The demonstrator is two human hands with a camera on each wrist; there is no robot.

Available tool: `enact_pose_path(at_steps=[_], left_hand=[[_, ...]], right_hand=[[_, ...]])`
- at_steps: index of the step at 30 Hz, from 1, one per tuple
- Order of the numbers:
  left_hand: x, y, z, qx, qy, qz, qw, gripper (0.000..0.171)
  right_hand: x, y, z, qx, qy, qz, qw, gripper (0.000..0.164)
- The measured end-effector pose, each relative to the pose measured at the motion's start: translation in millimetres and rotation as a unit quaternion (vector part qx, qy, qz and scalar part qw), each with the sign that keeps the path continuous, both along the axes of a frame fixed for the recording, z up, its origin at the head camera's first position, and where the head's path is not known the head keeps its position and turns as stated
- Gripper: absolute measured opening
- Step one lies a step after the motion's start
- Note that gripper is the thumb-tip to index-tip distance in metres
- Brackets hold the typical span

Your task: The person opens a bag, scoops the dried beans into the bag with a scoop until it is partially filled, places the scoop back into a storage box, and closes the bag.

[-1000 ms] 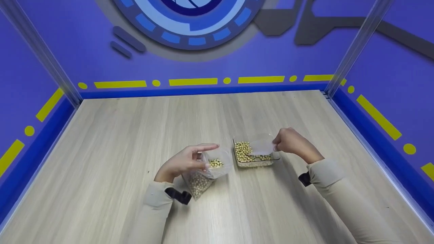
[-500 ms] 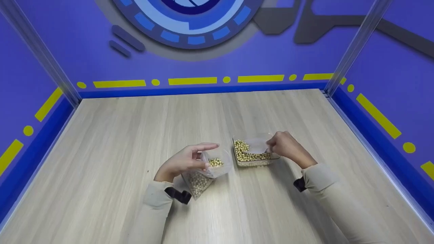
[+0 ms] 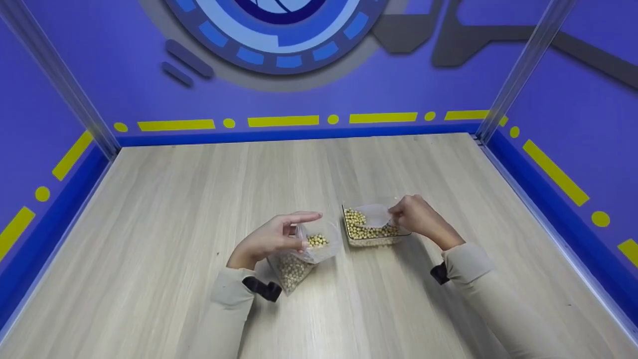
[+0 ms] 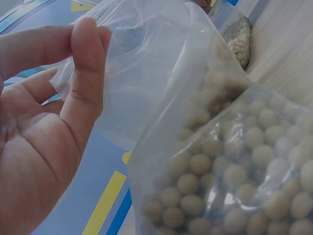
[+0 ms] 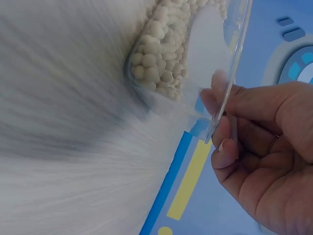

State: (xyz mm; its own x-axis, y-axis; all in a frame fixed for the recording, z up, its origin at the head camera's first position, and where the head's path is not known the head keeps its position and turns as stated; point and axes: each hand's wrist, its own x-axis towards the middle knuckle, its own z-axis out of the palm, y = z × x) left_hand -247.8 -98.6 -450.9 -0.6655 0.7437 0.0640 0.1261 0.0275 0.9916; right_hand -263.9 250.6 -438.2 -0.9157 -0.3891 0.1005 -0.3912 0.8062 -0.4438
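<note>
In the head view, my left hand point(image 3: 266, 237) pinches the rim of a clear plastic bag point(image 3: 294, 271) between thumb and fingers. The bag's mouth faces the right, with round yellowish beans point(image 4: 234, 186) filling its lower part. To its right stands a clear box point(image 3: 371, 242) holding more such beans point(image 3: 355, 219). My right hand point(image 3: 418, 217) is at the box's right side and grips a whitish translucent scoop point(image 3: 376, 214). The scoop's blade lies among the beans inside the box. In the right wrist view, curled fingers point(image 5: 227, 154) meet the scoop's handle by the box rim, which partly hides it.
The wood-grain table point(image 3: 199, 199) extends around the bag and box. Blue panels point(image 3: 299, 99) with yellow marks enclose its back and sides. Black wrist bands point(image 3: 261, 288) sit on both sleeves.
My right hand has moved left and slightly down with the scoop, whose blade now sits further left over the beans. The left hand and bag have stayed put.
</note>
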Motion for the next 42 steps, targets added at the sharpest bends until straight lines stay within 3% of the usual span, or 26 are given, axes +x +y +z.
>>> enact_pose_path(at_steps=[7, 16, 22, 30, 42], left_hand=[[0.8, 0, 1.0, -0.005, 0.005, 0.005, 1.0, 0.064], [1.2, 1, -0.2, -0.016, 0.022, 0.012, 0.9996, 0.064], [0.7, 1, -0.5, -0.003, -0.003, 0.003, 1.0, 0.064], [-0.7, 1, -0.4, -0.012, 0.013, 0.004, 0.9998, 0.064], [0.3, 2, -0.7, -0.001, 0.004, 0.007, 1.0, 0.063]], right_hand=[[1.3, 2, 0.9, -0.029, -0.06, 0.0, 0.998, 0.016], [0.7, 4, -1.2, -0.032, -0.077, 0.013, 0.996, 0.036], [1.6, 2, -0.5, -0.044, -0.101, 0.015, 0.994, 0.041], [2.8, -6, -2.1, -0.035, -0.068, 0.003, 0.997, 0.048], [5.0, -9, -9.6, -0.049, 0.0, 0.021, 0.999, 0.036]])
